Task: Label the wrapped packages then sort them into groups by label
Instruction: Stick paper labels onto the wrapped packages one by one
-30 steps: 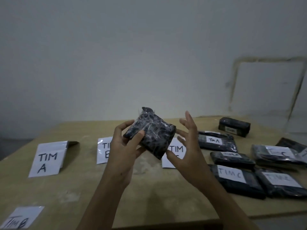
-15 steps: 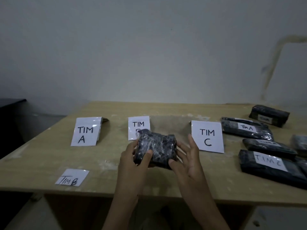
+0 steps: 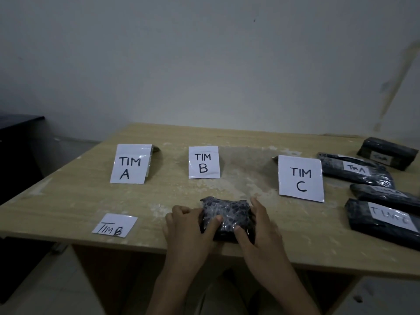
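Observation:
A small black package wrapped in clear film [image 3: 227,214] lies on the wooden table [image 3: 227,137] near its front edge, with no label on its visible top. My left hand [image 3: 188,226] grips its left side, thumb on top. My right hand [image 3: 256,228] holds its right side, thumb pressing on top. A loose paper label reading TIM B [image 3: 114,225] lies flat to the left. Standing signs TIM A [image 3: 130,164], TIM B [image 3: 203,162] and TIM C [image 3: 301,178] line the back.
Several labelled black packages lie at the right: two marked TIM A [image 3: 354,170] [image 3: 386,153], one with its label blurred [image 3: 384,195] and one marked TIM C [image 3: 384,220]. A dark cabinet [image 3: 18,142] stands left of the table. A wall is close behind.
The package has come down from mid-air onto the table near the front edge. Both hands now close on its sides. The view has swung left and down.

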